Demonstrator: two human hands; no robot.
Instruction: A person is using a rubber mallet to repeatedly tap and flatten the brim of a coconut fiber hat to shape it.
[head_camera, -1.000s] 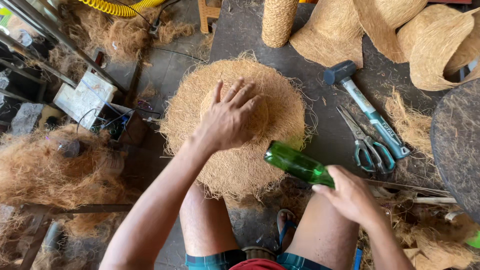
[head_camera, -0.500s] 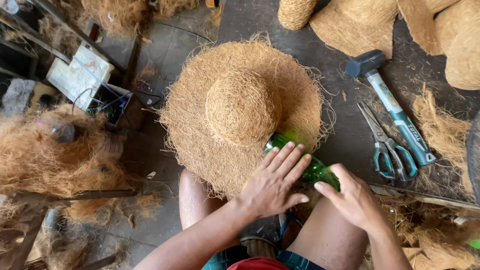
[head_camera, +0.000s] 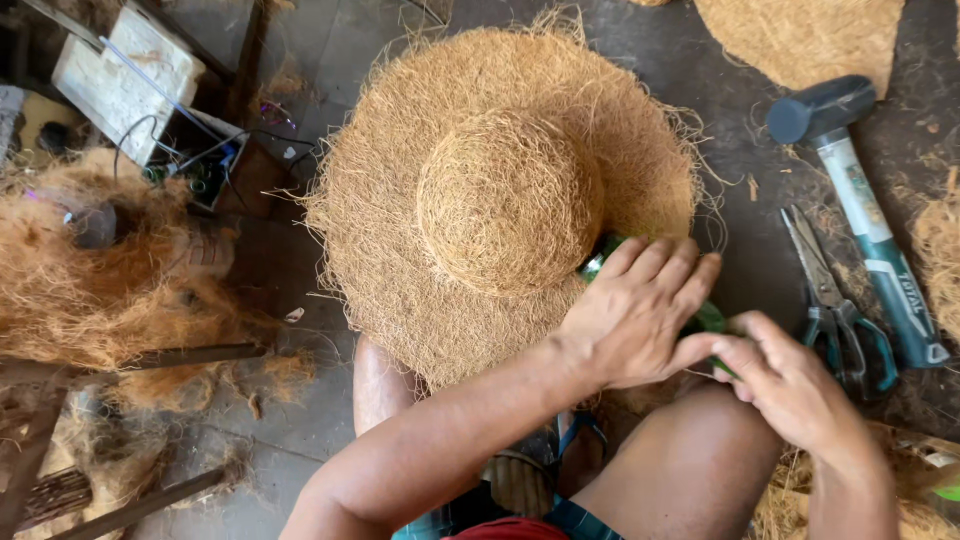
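Green glass bottle (head_camera: 708, 318) lies on its side at the near-right edge of the wide round coconut-fibre hat (head_camera: 500, 190), mostly hidden under both hands; only green slivers show, one by the hat's brim, one between the hands. Left hand (head_camera: 640, 315) lies palm-down over the bottle, fingers spread flat and curled lightly over it, grip loose but in contact. Right hand (head_camera: 790, 385) is closed on the bottle's near end, fingers wrapped, thumb tip touching the left hand's fingers. Hat sits crown-up on the dark bench (head_camera: 740, 200), raised domed crown in the middle, frayed loose fibres all round the brim; near edge of brim overhangs the person's bare knees.

Right of the hands: scissors with teal handles (head_camera: 835, 300), blades pointing away, just beside the right hand. Further right, a mallet with black head and teal-white handle (head_camera: 860, 200), lying roughly parallel to the scissors. Top right, a flat piece of woven fibre mat (head_camera: 810, 35), apart from the hat. Left side: loose heap of brown coconut fibre (head_camera: 110, 290) on the floor, a white block (head_camera: 125, 80) above it with dark wires next to it.
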